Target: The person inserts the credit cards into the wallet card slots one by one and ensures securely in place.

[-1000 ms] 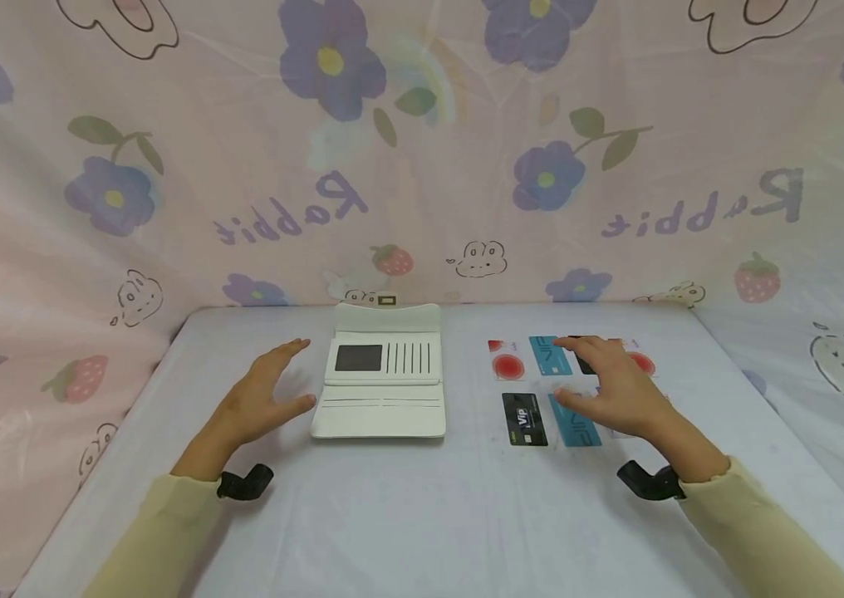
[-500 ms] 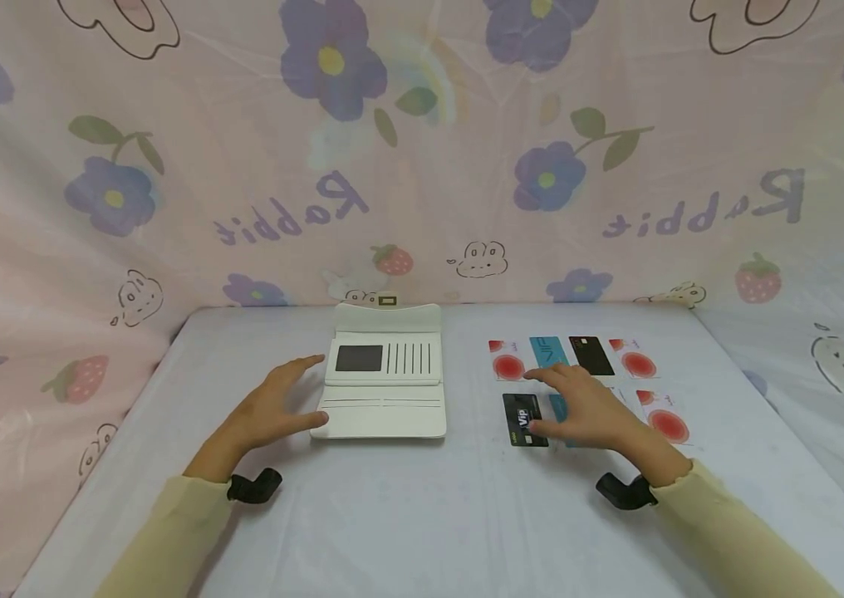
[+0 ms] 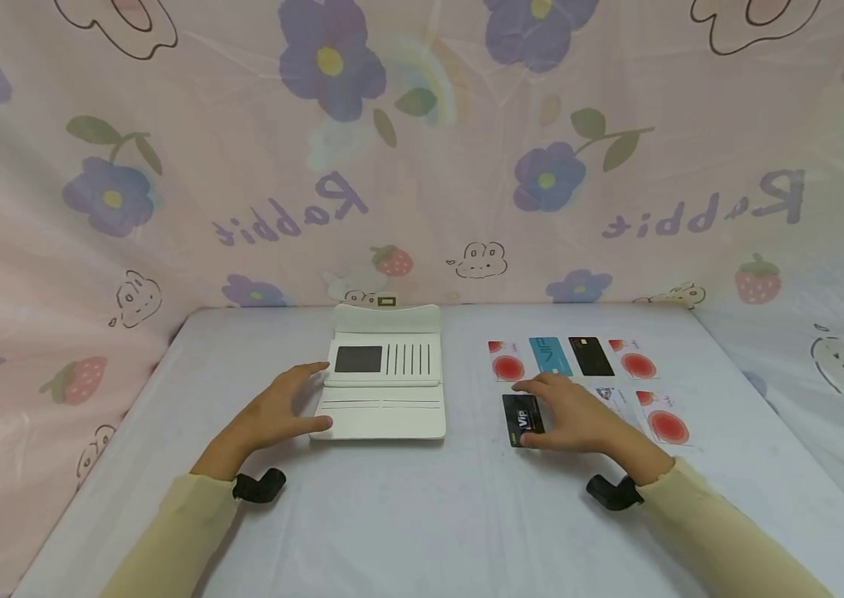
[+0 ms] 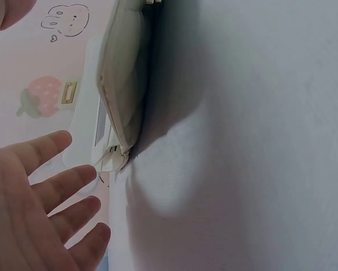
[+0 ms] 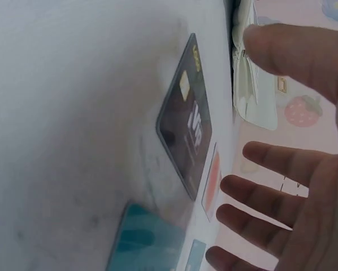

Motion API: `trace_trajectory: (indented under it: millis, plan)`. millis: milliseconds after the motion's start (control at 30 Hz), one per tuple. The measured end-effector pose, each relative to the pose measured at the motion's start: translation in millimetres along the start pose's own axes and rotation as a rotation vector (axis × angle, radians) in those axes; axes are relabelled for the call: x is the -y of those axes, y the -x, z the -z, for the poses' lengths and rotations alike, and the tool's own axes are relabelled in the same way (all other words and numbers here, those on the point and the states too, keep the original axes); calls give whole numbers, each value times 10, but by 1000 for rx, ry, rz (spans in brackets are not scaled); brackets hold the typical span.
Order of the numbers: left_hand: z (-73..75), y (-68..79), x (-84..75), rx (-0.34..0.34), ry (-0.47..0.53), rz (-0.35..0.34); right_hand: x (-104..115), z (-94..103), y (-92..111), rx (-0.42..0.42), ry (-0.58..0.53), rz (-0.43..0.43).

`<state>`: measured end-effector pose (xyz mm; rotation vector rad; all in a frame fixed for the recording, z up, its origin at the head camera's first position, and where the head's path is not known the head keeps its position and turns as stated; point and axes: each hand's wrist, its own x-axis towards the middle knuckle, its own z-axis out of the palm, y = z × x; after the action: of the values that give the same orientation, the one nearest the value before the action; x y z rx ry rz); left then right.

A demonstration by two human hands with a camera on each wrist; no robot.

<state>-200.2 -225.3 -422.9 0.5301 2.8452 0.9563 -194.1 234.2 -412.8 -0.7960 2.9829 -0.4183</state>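
Observation:
An open white wallet (image 3: 380, 422) with card slots and a dark window lies on the table, its flap towards the back. My left hand (image 3: 265, 422) is at its left edge, thumb and fingers spread; whether they touch it I cannot tell. My right hand (image 3: 579, 419) hovers over the black VIP card (image 3: 519, 414). In the right wrist view the fingers (image 5: 265, 195) are spread and apart from that card (image 5: 186, 130), which lies flat. A blue card (image 5: 149, 240) beside it is hidden under the hand in the head view.
Behind the right hand lies a row of cards: a red-circle card (image 3: 507, 367), a blue card (image 3: 550, 355), a black card (image 3: 591, 357) and another red-circle card (image 3: 637, 364). To the hand's right lie a white card (image 3: 611, 399) and a red-circle card (image 3: 667, 425). A patterned curtain (image 3: 422, 166) borders the table.
My right hand has moved left and lower, from above the blue cards to the black VIP card, uncovering the back row. My left hand has shifted right, up to the wallet's edge.

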Motion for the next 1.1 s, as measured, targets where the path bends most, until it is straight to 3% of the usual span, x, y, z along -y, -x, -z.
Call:
trace_trajectory:
  millis: [633,1100]
  plan:
    - [-50,-114,91,17,6,-32,-45,-107,-91,23,36,42]
    - [-104,-160,92,57,21,3,-63,-115,-140,71,41,9]
